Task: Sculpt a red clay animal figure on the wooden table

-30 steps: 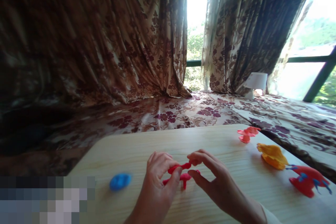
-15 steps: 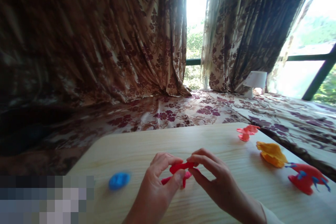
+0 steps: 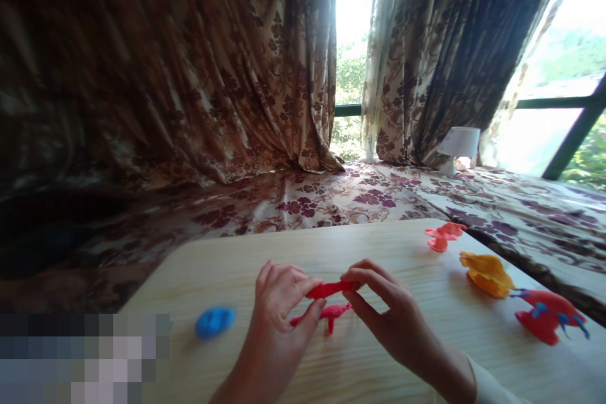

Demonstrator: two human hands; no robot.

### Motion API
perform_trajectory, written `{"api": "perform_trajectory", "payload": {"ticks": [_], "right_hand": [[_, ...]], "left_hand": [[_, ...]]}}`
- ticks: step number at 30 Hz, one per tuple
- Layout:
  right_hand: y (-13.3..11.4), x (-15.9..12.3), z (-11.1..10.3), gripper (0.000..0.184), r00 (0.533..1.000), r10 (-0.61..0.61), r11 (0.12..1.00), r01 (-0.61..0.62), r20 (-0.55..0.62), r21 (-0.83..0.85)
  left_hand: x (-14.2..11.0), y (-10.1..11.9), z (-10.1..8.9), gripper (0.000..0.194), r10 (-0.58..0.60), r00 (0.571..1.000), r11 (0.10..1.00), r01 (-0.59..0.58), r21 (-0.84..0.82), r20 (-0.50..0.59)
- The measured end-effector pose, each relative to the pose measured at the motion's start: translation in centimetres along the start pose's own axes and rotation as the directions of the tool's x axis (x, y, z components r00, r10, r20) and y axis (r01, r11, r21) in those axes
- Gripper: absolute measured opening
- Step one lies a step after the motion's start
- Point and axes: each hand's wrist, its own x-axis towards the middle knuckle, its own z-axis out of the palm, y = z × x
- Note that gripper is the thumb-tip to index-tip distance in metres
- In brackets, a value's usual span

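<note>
Both hands meet over a pale wooden table (image 3: 388,246). My left hand (image 3: 277,322) and my right hand (image 3: 391,315) each pinch one end of a short red clay strip (image 3: 327,290), held level just above the tabletop. Under the strip lies a pinkish-red clay shape (image 3: 326,314) with thin limbs, resting on the wood between my thumbs. A blue clay lump (image 3: 214,322) sits left of my left hand.
At the table's right side lie a small pink-red clay figure (image 3: 444,235), a yellow-orange one (image 3: 487,273) and a red one with blue marks (image 3: 549,323). Beyond the table is a floral-covered bed or bench, patterned curtains, a white lamp (image 3: 458,148) and bright windows.
The red strip has been pulled longer and flatter between my fingers, and my left hand has shifted slightly left. The view has dropped a little.
</note>
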Motion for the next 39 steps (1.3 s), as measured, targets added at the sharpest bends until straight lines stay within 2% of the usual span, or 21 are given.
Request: {"api": "perform_trajectory", "payload": {"ticks": [7,12,15,22,32,39], "right_hand": [[0.0,-0.1,-0.1,0.011,1.000,0.014,1.000,-0.014,0.023,0.003],[0.0,-0.2,0.1,0.027,0.999,-0.007,1.000,0.007,0.053,-0.009],[0.0,-0.3,0.4,0.021,0.996,-0.024,1.000,0.025,0.087,-0.004],[-0.3,0.1,0.3,0.014,0.997,-0.024,1.000,0.025,0.076,-0.009],[-0.4,-0.1,0.5,0.014,0.996,-0.038,0.998,0.041,0.076,-0.045],[-0.1,-0.2,0.7,0.012,0.997,-0.042,0.996,0.047,0.065,-0.077]], "left_hand": [[0.0,0.1,-0.3,0.015,-0.031,0.999,0.999,0.031,0.015,0.010],[-0.1,0.5,0.0,0.012,-0.040,0.999,0.999,0.040,-0.009,0.023],[-0.2,0.8,0.2,0.011,-0.048,0.998,0.999,0.049,-0.024,0.037],[-0.1,1.0,0.1,0.011,-0.080,0.996,0.996,0.081,-0.031,0.050],[-0.2,1.4,-0.1,0.009,-0.113,0.991,0.991,0.118,-0.070,0.076],[-0.1,1.7,-0.2,0.010,-0.125,0.992,0.988,0.127,-0.091,0.022]]}}
